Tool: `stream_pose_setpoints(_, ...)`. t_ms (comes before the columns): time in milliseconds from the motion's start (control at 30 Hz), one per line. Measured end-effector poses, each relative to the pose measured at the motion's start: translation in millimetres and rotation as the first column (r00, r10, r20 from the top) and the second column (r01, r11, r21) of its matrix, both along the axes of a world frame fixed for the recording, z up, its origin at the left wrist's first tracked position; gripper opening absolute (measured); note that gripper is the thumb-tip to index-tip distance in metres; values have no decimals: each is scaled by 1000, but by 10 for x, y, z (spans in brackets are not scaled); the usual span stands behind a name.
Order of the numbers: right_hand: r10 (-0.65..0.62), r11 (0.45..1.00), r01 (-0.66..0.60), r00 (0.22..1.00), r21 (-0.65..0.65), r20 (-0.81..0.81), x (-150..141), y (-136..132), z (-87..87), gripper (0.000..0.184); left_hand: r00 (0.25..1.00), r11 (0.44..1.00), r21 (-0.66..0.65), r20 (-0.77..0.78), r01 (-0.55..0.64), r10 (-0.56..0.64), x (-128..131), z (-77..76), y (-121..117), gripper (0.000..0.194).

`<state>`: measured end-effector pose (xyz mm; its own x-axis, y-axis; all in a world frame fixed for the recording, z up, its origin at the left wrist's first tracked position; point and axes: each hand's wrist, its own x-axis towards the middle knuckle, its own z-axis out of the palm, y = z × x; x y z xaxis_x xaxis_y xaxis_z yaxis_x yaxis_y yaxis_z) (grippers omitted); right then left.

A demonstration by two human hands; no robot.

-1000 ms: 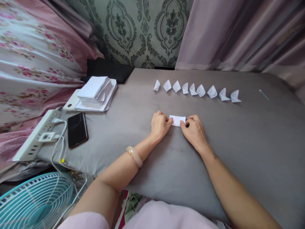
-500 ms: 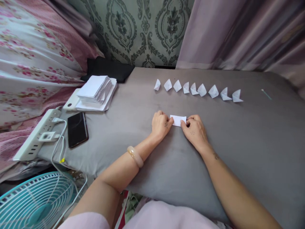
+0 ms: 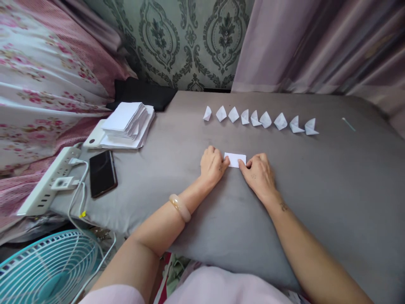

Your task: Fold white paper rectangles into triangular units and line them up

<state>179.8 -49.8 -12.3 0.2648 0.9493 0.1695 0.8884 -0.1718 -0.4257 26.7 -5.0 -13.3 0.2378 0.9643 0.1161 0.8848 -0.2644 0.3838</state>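
Note:
A small folded rectangle of white paper (image 3: 234, 159) lies between my hands on the grey covered surface (image 3: 177, 164). My left hand (image 3: 212, 164) has its fingers curled, with the thumb at the paper's left end. At the paper's right end, the thumb of my right hand (image 3: 258, 172) presses on the lower corner and its fingers bend behind. Farther back, several folded white paper pieces (image 3: 265, 120) stand in a row running left to right.
On the left rises a stack of white paper sheets (image 3: 125, 120), with a black phone (image 3: 103, 174) in front. Beside the phone is a power strip (image 3: 47, 181) with cables. A blue fan (image 3: 57, 270) stands at the lower left. A thin stick (image 3: 349, 124) lies far right.
The view has shifted slightly. Both hands stay at the ends of the folded paper, and the right fingers have closed in a little behind its right end.

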Motion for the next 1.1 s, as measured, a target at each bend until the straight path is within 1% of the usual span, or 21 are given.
stream_pose_setpoints(100,5,1000,-3,999,31,-47,38,-8,-27,27,999,999,20,-13,41,-40,-18,45,-12,21)
stream_pose_setpoints(167,39,997,-34,997,66,-72,74,-16,-54,25,993,992,51,-12,116,-116,-23,53,-4,19)
stream_pose_setpoints(233,75,993,-66,994,100,-81,104,-24,-80,24,974,970,88,-34,227,-224,-22,40,16,19)
stream_pose_setpoints(300,86,990,-76,993,114,-82,112,-27,-93,21,944,938,112,-72,328,-321,-21,12,38,24)
stream_pose_setpoints(367,102,986,-93,993,141,-60,92,-24,-89,18,924,916,121,-66,381,-376,-33,-14,53,28)
stream_pose_setpoints(400,132,979,-125,991,161,-32,74,-22,-80,16,922,914,122,-33,387,-386,-47,-23,56,28)
stream_pose_setpoints(467,240,953,-247,969,176,57,24,-29,-48,18,921,921,105,76,374,-382,-85,-30,54,25)
stream_pose_setpoints(500,301,936,-315,948,158,104,-3,-41,-27,22,918,928,85,135,363,-372,-106,-28,48,24)
stream_pose_setpoints(533,349,922,-367,926,123,146,-31,-61,-3,27,916,934,62,186,351,-357,-127,-23,40,23)
stream_pose_setpoints(600,395,910,-412,892,35,217,-92,-123,52,33,911,942,19,248,335,-328,-158,-8,21,26)
stream_pose_setpoints(667,398,913,-406,871,-35,287,-161,-205,107,35,912,946,-9,268,324,-310,-173,10,3,31)
stream_pose_setpoints(733,395,916,-396,852,-71,344,-238,-288,151,36,911,945,-23,273,327,-308,-174,25,-6,34)
stream_pose_setpoints(900,358,927,-372,830,-54,428,-379,-404,169,42,919,946,-39,251,322,-303,-162,39,-1,33)
stream_pose_setpoints(1000,353,927,-371,821,-51,448,-387,-416,146,43,921,944,-53,241,327,-305,-159,41,4,35)
stream_pose_setpoints(1100,336,934,-353,834,-44,437,-354,-421,135,42,916,939,-56,246,340,-317,-164,41,12,36)
